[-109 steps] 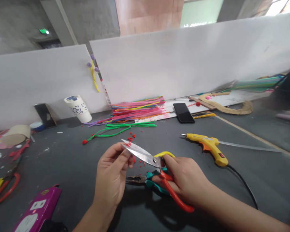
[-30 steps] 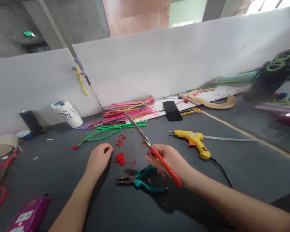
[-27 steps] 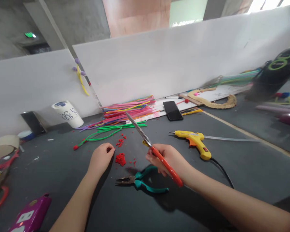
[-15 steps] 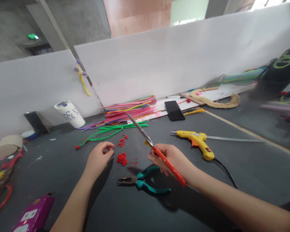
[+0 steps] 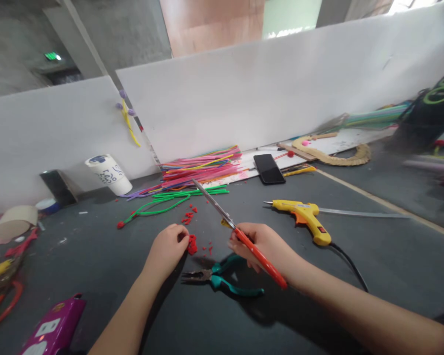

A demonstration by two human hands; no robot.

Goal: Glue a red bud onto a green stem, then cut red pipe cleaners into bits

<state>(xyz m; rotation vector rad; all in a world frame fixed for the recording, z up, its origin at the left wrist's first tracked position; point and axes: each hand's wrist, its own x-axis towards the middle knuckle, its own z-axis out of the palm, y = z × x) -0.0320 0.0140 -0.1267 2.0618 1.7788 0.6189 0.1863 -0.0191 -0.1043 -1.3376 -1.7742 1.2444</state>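
My right hand (image 5: pixel 264 244) grips a pair of scissors (image 5: pixel 257 256) with red handles; the blades point up and to the left over the table. A small yellow piece (image 5: pixel 225 223) shows beside the blades, by my fingertips. My left hand (image 5: pixel 170 246) has its fingers drawn together at the left edge of a pile of red scraps (image 5: pixel 192 244); what is between the fingertips is hidden. More red bits (image 5: pixel 188 217) lie behind the pile. Just below, teal-handled pliers (image 5: pixel 216 281) rest on the table with their handles apart, partly under my right hand.
A yellow glue gun (image 5: pixel 307 217) lies to the right, its cord trailing forward. Behind are colourful pipe cleaners (image 5: pixel 200 170), green stems (image 5: pixel 170 204), a phone (image 5: pixel 269 168) and a white cup (image 5: pixel 111 175). A purple power strip (image 5: pixel 55 325) sits front left. A white partition (image 5: pixel 225 103) closes off the back.
My left hand has moved right and slightly down to the red pile, its fingers closing together. My right hand with the scissors stays nearly in place.
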